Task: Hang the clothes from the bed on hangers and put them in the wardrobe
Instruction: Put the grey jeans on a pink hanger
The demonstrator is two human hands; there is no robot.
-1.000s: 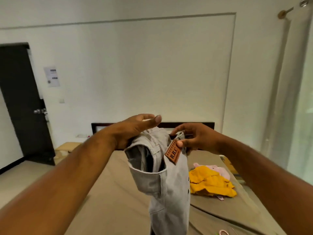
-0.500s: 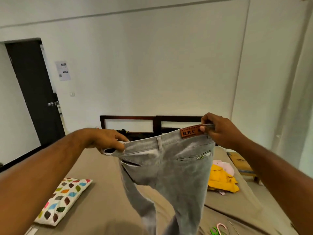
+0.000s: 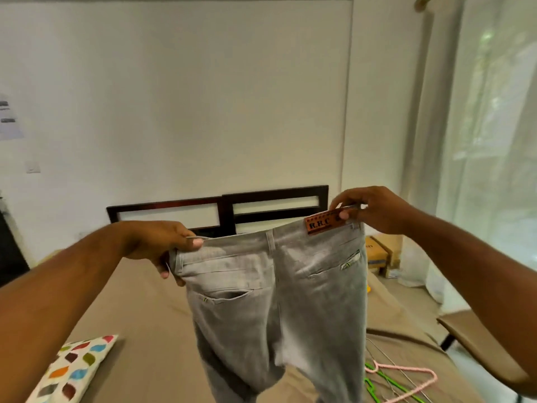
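head | left grip (image 3: 158, 242), right grip (image 3: 374, 210) pinch jeans (image 3: 276, 301) waistband (legs hanging below)

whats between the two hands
Head view: the waistband of the light grey denim jeans stretches from left hand to right hand, its brown leather patch nearest the right.

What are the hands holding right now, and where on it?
Both hands hold the grey jeans by the waistband: the left hand grips its left end, the right hand pinches the right end beside the leather patch.
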